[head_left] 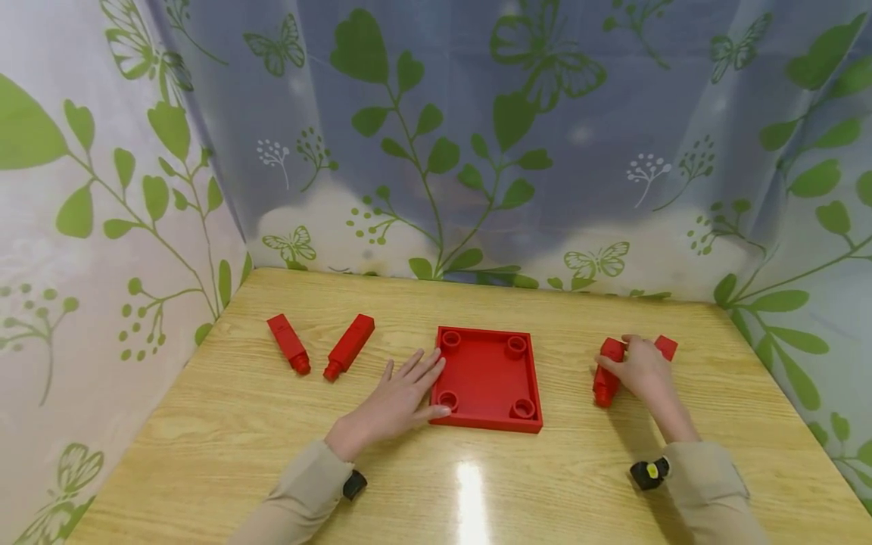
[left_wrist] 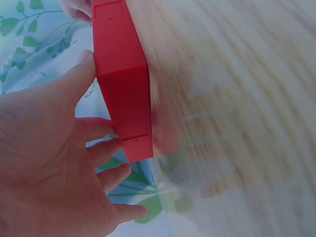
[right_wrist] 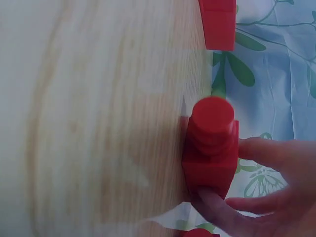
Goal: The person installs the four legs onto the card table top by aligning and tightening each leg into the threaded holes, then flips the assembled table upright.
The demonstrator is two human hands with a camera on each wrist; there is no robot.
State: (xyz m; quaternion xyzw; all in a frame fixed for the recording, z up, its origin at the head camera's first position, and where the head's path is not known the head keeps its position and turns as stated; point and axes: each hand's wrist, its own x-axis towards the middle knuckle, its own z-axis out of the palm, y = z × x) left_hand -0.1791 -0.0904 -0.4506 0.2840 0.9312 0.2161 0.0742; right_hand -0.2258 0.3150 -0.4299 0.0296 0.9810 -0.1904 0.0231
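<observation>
A red square tray-like panel (head_left: 487, 378) with a raised rim and a round socket in each corner lies on the table. My left hand (head_left: 395, 405) rests along its left edge, fingers spread and nearly straight. In the left wrist view the thumb and fingertips touch the panel's side (left_wrist: 121, 44). To the right, my right hand (head_left: 646, 371) pinches a red square post (head_left: 606, 372) with a narrower round end, between thumb and fingers. The right wrist view shows that post (right_wrist: 210, 170) close to the tabletop, round end towards the camera. Another red post (head_left: 667, 347) is partly hidden behind this hand.
Two more red posts, one (head_left: 289, 344) beside the other (head_left: 350, 347), lie on the left of the wooden table (head_left: 225, 439). A leaf-and-butterfly patterned curtain (head_left: 450, 151) hangs along the table's back and sides.
</observation>
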